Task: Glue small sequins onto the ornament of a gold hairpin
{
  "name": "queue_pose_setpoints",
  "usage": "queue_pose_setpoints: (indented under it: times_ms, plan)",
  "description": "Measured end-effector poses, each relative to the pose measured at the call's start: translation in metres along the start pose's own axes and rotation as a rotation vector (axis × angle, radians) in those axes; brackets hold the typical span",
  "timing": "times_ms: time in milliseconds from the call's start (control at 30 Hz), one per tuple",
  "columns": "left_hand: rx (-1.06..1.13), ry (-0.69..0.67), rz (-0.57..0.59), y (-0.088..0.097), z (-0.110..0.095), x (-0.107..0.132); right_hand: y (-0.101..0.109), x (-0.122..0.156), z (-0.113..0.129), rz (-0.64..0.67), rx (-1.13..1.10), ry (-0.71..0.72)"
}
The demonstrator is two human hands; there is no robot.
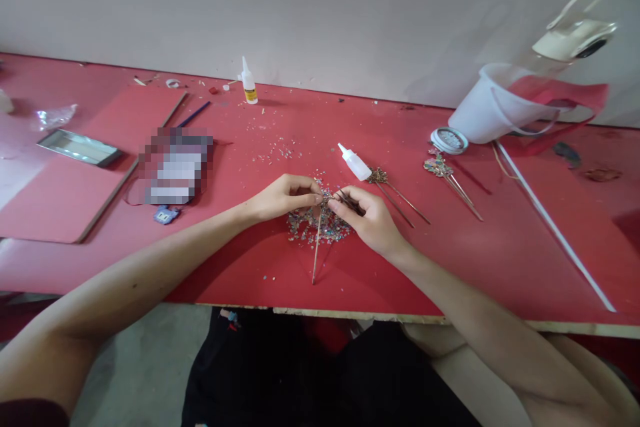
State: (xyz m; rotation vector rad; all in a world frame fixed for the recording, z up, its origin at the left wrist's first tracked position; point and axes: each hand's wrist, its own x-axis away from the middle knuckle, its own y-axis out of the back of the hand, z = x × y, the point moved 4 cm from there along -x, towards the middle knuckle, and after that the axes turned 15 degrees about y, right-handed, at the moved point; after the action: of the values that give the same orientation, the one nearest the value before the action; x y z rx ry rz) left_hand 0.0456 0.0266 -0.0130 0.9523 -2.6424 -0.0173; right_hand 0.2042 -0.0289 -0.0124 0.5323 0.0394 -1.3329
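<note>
Above a pile of small glittery chips (327,230), my two hands meet fingertip to fingertip. My right hand (373,217) is closed around a dark metal hairpin (349,200), mostly covered by the fingers. The fingers of my left hand (287,197) are pinched together at the same spot; what lies between them is too small to tell. From under the fingertips a thin rod (316,257) slants down toward the table's front edge; I cannot tell whether it belongs to the hairpin. Right of my hands lie a bronze two-pronged hairpin (380,175) and a white glue bottle (355,163).
A chip-covered hairpin (439,165) lies farther right by a small round container (449,141). Behind stand a white bucket (483,103) and a clear jug (563,43). Another glue bottle (249,85) stands at the back. A pixelated phone-like object (177,170) and a narrow box (80,147) lie left.
</note>
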Motion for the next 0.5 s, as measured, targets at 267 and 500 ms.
queue_pose_setpoints:
  times_ms: [267, 500]
  plan:
    - [-0.083, 0.008, -0.03, -0.001, -0.0022, 0.0011, -0.003, -0.0001, -0.0006, 0.033, -0.012, 0.015]
    - [-0.149, -0.015, -0.054, -0.0015, -0.0022, 0.0027, -0.0033, 0.0004, -0.0022, 0.049, -0.01, -0.006]
